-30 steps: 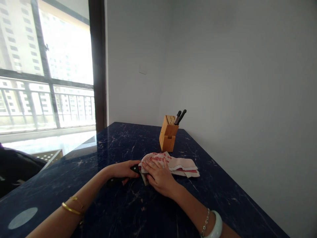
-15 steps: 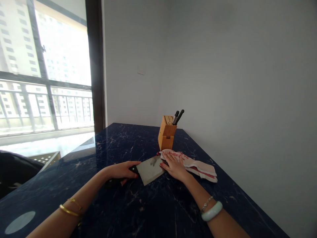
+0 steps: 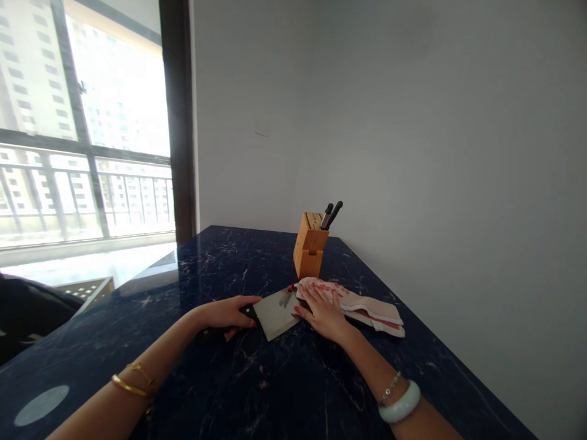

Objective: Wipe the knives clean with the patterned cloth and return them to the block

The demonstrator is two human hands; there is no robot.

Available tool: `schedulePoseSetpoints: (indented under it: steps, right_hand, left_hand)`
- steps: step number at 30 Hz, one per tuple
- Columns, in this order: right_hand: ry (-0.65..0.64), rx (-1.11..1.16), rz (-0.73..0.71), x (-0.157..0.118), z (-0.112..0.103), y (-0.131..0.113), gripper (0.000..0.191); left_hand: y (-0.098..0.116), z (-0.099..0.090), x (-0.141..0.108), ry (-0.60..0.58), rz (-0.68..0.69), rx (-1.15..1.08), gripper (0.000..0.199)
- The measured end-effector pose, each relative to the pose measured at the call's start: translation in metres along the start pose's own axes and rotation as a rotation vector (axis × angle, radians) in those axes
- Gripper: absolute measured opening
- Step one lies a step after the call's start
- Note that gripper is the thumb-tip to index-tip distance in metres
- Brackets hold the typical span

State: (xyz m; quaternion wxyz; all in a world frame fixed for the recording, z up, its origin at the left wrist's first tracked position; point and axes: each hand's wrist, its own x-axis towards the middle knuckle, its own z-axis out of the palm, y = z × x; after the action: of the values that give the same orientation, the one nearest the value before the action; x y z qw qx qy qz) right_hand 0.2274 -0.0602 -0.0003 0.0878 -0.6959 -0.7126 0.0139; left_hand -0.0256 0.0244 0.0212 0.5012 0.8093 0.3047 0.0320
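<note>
My left hand (image 3: pixel 232 313) is closed around the black handle of a cleaver (image 3: pixel 279 315), whose broad steel blade points right, low over the dark blue marbled table. Dark smudges or reflections show on the blade. My right hand (image 3: pixel 323 315) presses a pink and white towel (image 3: pixel 367 307) with red print against the blade's far end, fingers stretched over the cloth and thumb at the near side. The tip of the blade is hidden under that hand and the towel. The towel's loose end trails right on the table.
A wooden knife block (image 3: pixel 309 247) with two black-handled knives (image 3: pixel 332 215) stands just beyond the towel. The blue table (image 3: pixel 247 256) runs to a grey wall. A pale round spot (image 3: pixel 41 405) lies at front left. A black item (image 3: pixel 34 315) sits beside the left edge, near a window.
My right hand has shifted very slightly at the blade's end, the thumb a little lower and further left. The left hand keeps its grip on the cleaver. The camera view has moved slightly.
</note>
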Motion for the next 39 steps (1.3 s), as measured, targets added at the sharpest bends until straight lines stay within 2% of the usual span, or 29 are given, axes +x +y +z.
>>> schedulePoseSetpoints:
  steps: [5, 9, 13, 24, 28, 31, 35, 37, 39]
  right_hand:
    - [0.043, -0.058, 0.040, 0.004, 0.001, 0.005, 0.047]
    - [0.116, -0.087, 0.056, 0.003, -0.002, 0.007, 0.056]
    - [0.211, -0.104, 0.087, 0.003, -0.008, 0.007, 0.051]
    - [0.367, -0.085, 0.199, 0.004, -0.025, 0.019, 0.045]
    - [0.373, -0.003, 0.048, 0.001, -0.025, 0.004, 0.046]
    - [0.308, 0.056, -0.158, -0.003, -0.021, -0.017, 0.046]
    - [0.208, 0.011, -0.384, -0.013, -0.015, -0.048, 0.043]
    - [0.192, -0.020, -0.417, -0.017, -0.013, -0.059, 0.039]
    - [0.187, -0.052, -0.392, -0.016, -0.012, -0.061, 0.039]
  left_hand:
    - [0.001, -0.001, -0.002, -0.004, -0.012, -0.006, 0.067]
    - [0.002, -0.001, -0.002, -0.006, -0.025, 0.005, 0.066]
    - [0.004, -0.001, -0.003, 0.003, -0.017, 0.017, 0.068]
    - [0.006, 0.000, -0.004, 0.009, -0.037, 0.025, 0.064]
    - [0.005, 0.001, -0.003, 0.035, -0.047, 0.025, 0.063]
    - [0.001, 0.001, -0.002, 0.039, -0.044, 0.021, 0.063]
    - [-0.003, 0.000, 0.001, 0.050, -0.031, 0.013, 0.066]
    - [-0.004, 0.000, 0.002, 0.044, -0.027, 0.013, 0.065]
    - [-0.004, 0.000, 0.003, 0.034, -0.017, 0.012, 0.063]
